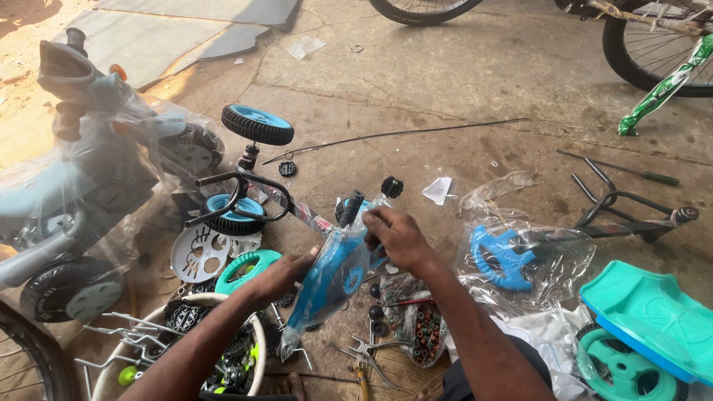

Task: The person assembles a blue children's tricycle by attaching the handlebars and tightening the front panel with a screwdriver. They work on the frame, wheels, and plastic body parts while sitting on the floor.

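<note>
A blue plastic tricycle part point(336, 276) wrapped in clear plastic is held above the concrete floor at the centre of the view. My left hand point(284, 273) grips its lower left side. At its upper end, near a black handle grip point(352, 207), my right hand point(396, 236) pinches the plastic wrap. Just beyond lies an upturned tricycle frame point(245, 194) with blue and black wheels point(257, 123).
A white bucket point(258, 355) of small parts stands lower left, with a wrapped ride-on toy point(89, 178) beyond it. Pliers point(365, 350), a bag of small hardware point(423, 330), a bagged blue part point(503, 256), a black frame point(631, 215) and teal parts point(653, 312) lie right. Bicycle wheels point(653, 52) stand at top.
</note>
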